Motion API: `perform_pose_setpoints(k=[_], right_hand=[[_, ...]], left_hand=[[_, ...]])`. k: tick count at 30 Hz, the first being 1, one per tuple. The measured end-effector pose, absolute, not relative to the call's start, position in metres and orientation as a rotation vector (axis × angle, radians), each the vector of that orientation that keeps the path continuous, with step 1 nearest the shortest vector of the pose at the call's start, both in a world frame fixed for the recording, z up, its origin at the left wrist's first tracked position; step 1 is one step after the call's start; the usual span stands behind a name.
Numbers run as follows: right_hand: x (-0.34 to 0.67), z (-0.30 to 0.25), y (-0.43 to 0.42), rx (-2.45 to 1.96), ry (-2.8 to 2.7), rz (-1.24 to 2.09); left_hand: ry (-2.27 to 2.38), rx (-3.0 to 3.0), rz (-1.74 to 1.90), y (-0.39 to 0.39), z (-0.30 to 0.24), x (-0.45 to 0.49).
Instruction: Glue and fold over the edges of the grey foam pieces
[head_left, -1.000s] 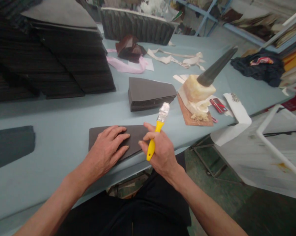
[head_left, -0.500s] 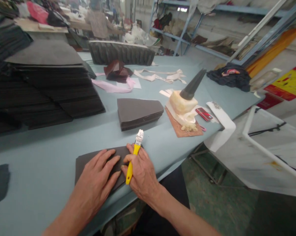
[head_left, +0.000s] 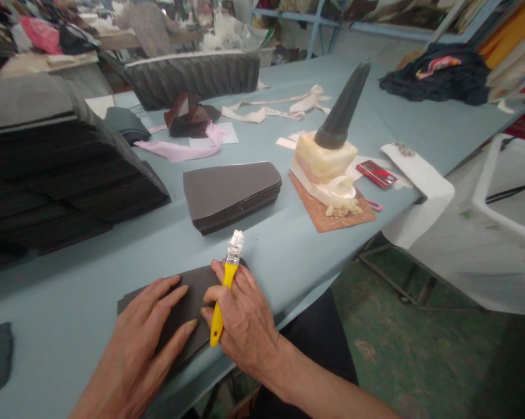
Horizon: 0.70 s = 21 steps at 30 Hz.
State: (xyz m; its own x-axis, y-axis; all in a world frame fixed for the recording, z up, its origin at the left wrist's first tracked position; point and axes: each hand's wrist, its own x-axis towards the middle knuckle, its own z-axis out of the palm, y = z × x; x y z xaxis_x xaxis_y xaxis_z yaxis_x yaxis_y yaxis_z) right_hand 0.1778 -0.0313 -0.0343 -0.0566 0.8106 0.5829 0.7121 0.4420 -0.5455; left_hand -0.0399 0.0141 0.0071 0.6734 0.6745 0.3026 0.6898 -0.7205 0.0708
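Observation:
My left hand (head_left: 146,326) lies spread and flat on a dark grey panel (head_left: 195,298) at the table's near edge. In my right hand (head_left: 247,317) is a yellow-handled paintbrush (head_left: 224,299), its white-coated bristles pointing away from me. The fingers of that hand also rest on the right part of the panel. Just beyond stands a stack of matching dark grey panels (head_left: 231,189). To its right, a pale glue-crusted block (head_left: 325,157) with a dark cone on top sits on a brown board (head_left: 314,214).
Tall stacks of dark sheets (head_left: 61,174) stand at the left. Pink cloth (head_left: 179,150), pale strips (head_left: 262,113) and a red box (head_left: 377,174) lie on the blue-covered table (head_left: 92,256). A white framed cart (head_left: 480,244) is at the right.
The view has shifted, so the table things sit differently in the picture. Both hands stay on the panel, the left one with its thumb spread wider. The paintbrush remains in my right hand.

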Motion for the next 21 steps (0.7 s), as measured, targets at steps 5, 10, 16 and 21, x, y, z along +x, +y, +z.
perform_pose_setpoints(k=[5,10,16,21], right_hand=[[0.177,-0.036,-0.032,-1.254,-1.706,0.071],[0.178,-0.037,-0.032,-1.234,-1.633,0.056],[0.186,-0.030,-0.037,-1.138,-1.526,0.074],[0.229,-0.009,-0.027,-1.202,-1.441,0.028]], left_hand=[[-1.391,-2.759,-0.608,0.039,0.032,-0.032],[-1.427,-2.673,-0.662,0.074,0.067,0.008],[-1.078,-2.793,-0.639,0.121,0.078,0.063],[-0.971,-2.893,-0.501,0.153,0.067,0.086]])
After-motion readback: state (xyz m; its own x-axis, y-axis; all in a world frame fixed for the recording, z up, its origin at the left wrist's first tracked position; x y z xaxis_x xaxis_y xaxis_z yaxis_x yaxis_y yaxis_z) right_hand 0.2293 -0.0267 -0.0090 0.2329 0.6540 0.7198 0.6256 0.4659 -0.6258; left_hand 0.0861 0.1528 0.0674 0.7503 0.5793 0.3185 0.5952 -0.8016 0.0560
